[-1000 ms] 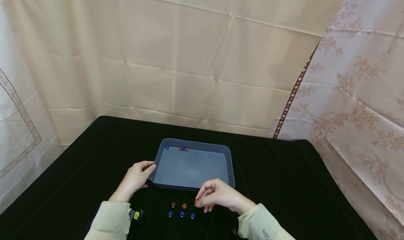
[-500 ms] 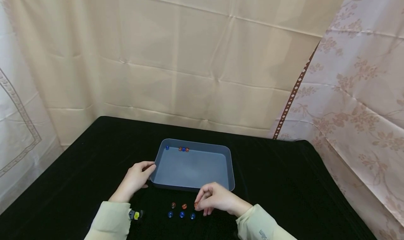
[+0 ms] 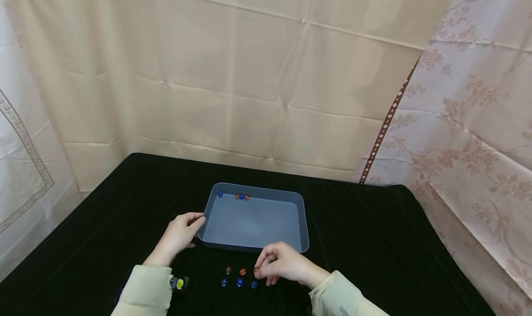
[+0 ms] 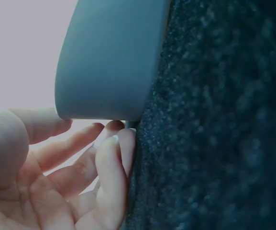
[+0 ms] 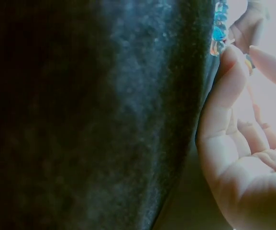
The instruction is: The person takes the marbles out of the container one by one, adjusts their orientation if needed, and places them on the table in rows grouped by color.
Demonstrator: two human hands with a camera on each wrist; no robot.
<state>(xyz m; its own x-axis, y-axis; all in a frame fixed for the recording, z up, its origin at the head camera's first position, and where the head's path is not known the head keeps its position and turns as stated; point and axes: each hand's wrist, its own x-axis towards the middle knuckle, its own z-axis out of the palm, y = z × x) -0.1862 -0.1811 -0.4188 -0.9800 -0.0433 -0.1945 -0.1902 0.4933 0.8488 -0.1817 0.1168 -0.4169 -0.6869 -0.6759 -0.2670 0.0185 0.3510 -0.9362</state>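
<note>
In the head view my right hand (image 3: pixel 287 263) pinches an orange marble (image 3: pixel 256 270) between thumb and fingertips, low over the black cloth. It is at the right end of a back row, beside a clear orange marble (image 3: pixel 228 270) and a deeper orange one (image 3: pixel 243 271). A front row holds three blue marbles, among them the middle one (image 3: pixel 239 282) and the right one (image 3: pixel 253 284). With fingertips touching its outer left side, my left hand (image 3: pixel 178 235) rests at the blue-grey tray (image 3: pixel 253 247); in the left wrist view the fingers (image 4: pixel 110 163) are loosely bent by the tray wall (image 4: pixel 109 62).
Inside the tray, a blue marble (image 3: pixel 220 194) sits in the back left corner. Along the back wall, a blue marble (image 3: pixel 242 197) lies between two orange ones. A dark strap with a yellow piece (image 3: pixel 179 283) shows at the left wrist. Beige curtain (image 3: pixel 249 99) hangs behind the table.
My right hand has shifted slightly left and nearer, carrying the orange marble into line with the other orange ones. The left hand and tray have stayed put.
</note>
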